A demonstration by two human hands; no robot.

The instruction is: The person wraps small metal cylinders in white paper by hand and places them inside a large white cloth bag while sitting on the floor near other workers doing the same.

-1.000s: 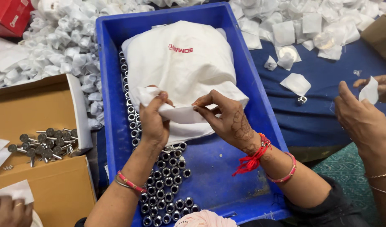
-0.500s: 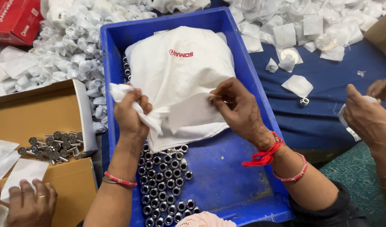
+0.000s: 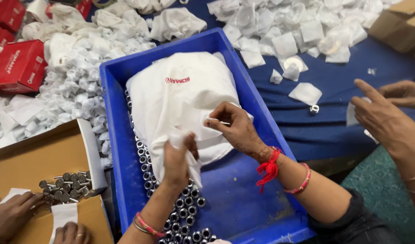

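A blue plastic bin (image 3: 243, 208) holds a large white cloth bag (image 3: 185, 95) and several small round metal parts (image 3: 185, 214) along its left side and front. My left hand (image 3: 178, 162) is closed on a small white wrapped piece above those parts. My right hand (image 3: 234, 126) pinches the edge of a thin white paper sheet (image 3: 214, 121) lying against the cloth bag.
Heaps of white wrapped pieces (image 3: 76, 95) and paper squares (image 3: 298, 40) lie on the blue table. Red boxes (image 3: 18, 63) sit at far left. A cardboard box (image 3: 45, 158) holds metal parts, with another person's hands (image 3: 18, 217) on it. Another person's hands (image 3: 383, 113) work at right.
My left hand has come down and in from the bin's left wall toward the metal parts, still gripping the white piece. My right hand has shifted onto the paper's edge.
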